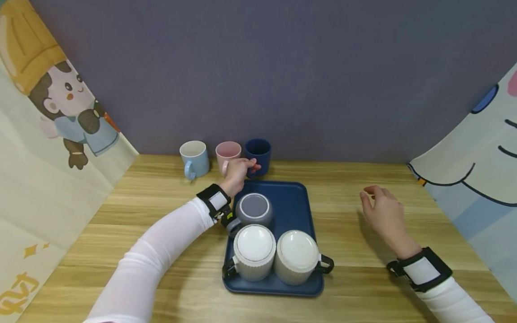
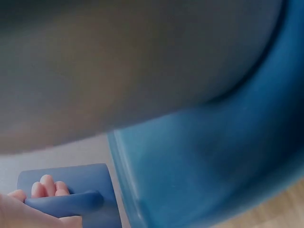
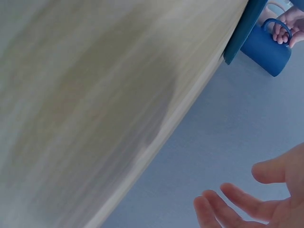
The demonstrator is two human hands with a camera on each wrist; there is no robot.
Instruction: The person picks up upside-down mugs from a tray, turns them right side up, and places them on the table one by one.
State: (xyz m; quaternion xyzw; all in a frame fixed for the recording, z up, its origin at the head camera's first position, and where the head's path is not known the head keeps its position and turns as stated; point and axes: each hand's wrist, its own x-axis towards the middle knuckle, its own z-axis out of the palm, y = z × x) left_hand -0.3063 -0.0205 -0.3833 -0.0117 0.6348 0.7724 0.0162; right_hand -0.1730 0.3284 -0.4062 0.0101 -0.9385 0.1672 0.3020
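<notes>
At the back of the table stands a dark blue mug. My left hand reaches over to it, fingers curled round its handle, as the left wrist view shows on the mug. A pink mug stands just left of it, partly behind the hand, and a light blue mug stands further left. Below my left wrist, a grey mug lies upside down on a blue tray. My right hand hovers over the table at the right, fingers relaxed, holding nothing.
Two ribbed off-white mugs, a left one and a right one, sit upside down side by side at the tray's front. Their black handles point outward, the right one past the rim. A grey wall rises behind the wooden table.
</notes>
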